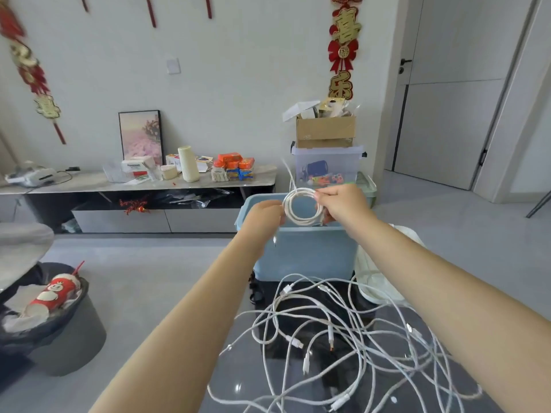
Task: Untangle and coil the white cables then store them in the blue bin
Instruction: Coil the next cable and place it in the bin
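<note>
Left hand: fingers curled on the left edge of the coiled white cable; fingertips hidden behind it. Right hand: pinches the coil's right side. Coil held over the blue bin; one plug dangles below the left hand. Tangled white cables: heaped below both forearms, ends cut off by the lower frame edge.

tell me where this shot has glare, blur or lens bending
Head view: small glare spots on the glossy dark table; wide-angle bending bows the door frame at right; the red hanging ornament at far left is smeared; the coiled cable over the blue bin is fairly sharp.
</note>
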Available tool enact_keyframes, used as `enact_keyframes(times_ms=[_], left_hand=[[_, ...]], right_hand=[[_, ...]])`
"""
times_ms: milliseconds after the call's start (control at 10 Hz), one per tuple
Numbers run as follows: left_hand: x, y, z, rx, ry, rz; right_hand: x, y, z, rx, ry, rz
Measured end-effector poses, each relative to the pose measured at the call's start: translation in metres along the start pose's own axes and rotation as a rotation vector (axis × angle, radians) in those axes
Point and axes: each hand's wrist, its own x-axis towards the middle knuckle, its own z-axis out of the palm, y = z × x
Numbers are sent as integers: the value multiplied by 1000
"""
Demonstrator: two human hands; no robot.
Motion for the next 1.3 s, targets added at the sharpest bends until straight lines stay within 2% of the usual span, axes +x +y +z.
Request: enact_keyframes(times_ms=[200, 300, 400, 500, 600, 700, 800, 900, 1000, 1100, 1200, 1300], left_hand=[[61, 25, 18, 167, 75, 71], [86, 15, 27, 256, 41, -14], [102, -5, 34, 302, 14, -166], [116, -21, 30, 557, -87, -106], [118, -21, 25, 736, -102, -66], [116, -24, 20, 951, 58, 84], [120, -26, 14, 1292, 197, 199], [124, -23, 11, 1282, -9, 50], [128, -24, 16, 1262, -230, -80], [130, -25, 16, 1292, -288, -83], [132, -26, 12, 1279, -324, -101], [138, -30, 12, 1266, -306, -67]], right_hand=[[65, -20, 12, -15, 88, 50], [84, -12, 27, -213, 28, 18], [100, 12, 46, -391, -42, 101], [107, 31, 59, -548, -169, 220], [111, 31, 63, -696, -319, 312], [115, 26, 67, -764, -484, 401], [118, 36, 62, -749, -507, 431], [122, 45, 50, -775, -416, 386], [133, 52, 46, -662, -338, 350], [126, 51, 51, -574, -432, 409], [114, 48, 51, -924, -490, 248], [107, 45, 51, -984, -540, 174]])
